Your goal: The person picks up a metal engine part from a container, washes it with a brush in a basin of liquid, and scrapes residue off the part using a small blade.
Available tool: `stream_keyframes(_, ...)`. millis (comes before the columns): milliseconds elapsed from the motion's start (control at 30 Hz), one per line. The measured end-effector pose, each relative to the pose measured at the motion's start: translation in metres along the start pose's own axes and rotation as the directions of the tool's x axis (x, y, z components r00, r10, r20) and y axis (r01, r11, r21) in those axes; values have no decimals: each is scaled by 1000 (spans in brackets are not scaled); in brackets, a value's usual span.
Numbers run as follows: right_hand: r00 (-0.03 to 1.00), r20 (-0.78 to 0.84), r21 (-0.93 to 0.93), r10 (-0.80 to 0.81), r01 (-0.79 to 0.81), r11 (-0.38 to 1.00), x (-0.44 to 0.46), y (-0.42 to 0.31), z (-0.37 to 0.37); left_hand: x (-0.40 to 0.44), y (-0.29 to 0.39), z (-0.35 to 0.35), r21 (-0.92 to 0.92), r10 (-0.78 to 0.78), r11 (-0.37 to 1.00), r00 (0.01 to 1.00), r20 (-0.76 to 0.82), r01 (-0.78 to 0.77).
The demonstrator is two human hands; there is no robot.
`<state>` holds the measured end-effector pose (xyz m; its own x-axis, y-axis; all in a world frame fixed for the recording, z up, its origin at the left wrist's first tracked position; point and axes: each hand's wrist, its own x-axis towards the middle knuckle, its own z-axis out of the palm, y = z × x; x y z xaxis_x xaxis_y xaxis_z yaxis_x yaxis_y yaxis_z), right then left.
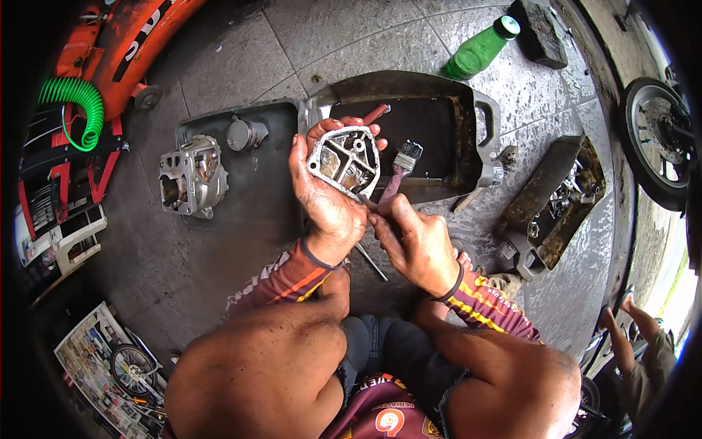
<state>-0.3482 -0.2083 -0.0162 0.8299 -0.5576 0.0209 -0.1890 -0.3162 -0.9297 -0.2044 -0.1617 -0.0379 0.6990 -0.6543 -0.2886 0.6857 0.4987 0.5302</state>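
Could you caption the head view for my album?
Left hand cradling a metal engine cover, right hand holding a slim tool at its rim.

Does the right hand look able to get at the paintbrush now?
Probably yes: the paintbrush lies just beyond the right hand, with nothing visible blocking the way. That hand seems to pinch a slim tool, so may need freeing first.

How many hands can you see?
2: the left hand holds the metal part; the right hand pinches a thin tool at its lower edge. The person far right may have hands hidden.
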Motion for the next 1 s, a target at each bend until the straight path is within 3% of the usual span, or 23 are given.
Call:
stream_keyframes(100,990,-26,22,138,-137,990,4,5,-3,-2,-3,4,-11,12,1000,1000,23,-12)
stream_keyframes(167,1000,-10,9,6,-6,1000,1,-4,-2,-3,-2,5,5,16,1000,1000,19,-16)
stream_keyframes(300,991,-19,-4,135,-135,991,4,2,-5,-3,-3,5,27,38,999,999,32,-39)
stream_keyframes(433,1000,23,14,-3,3,1000,3,-4,-3,-2,-2,0,15,14,1000,998,66,-15)
stream_keyframes(500,993,64,-24,100,-99,995,2,4,-7,-2,-4,-1,-36,-7,999,1000,21,8)
stream_keyframes(567,996,48,-23,69,-68,997,0,2,-5,-2,-3,-3,-66,-27,997,997,69,32)
stream_keyframes(633,997,-2,122,83,-82,989,2,2,-5,-3,0,2,-123,-57,990,996,64,64)
stream_keyframes(700,945,35,285,326,-322,903,7,0,-11,-2,3,4,-224,-87,967,984,155,120)
stream_keyframes(767,931,-26,527,365,-297,796,8,3,-4,-5,2,14,-192,-129,969,982,141,155)
stream_keyframes(900,930,-151,411,336,-250,876,10,10,-12,-8,2,22,-79,-307,941,926,221,330)
stream_keyframes(1000,925,-263,285,275,-198,938,14,11,-23,-11,5,19,-130,-494,838,839,230,529)
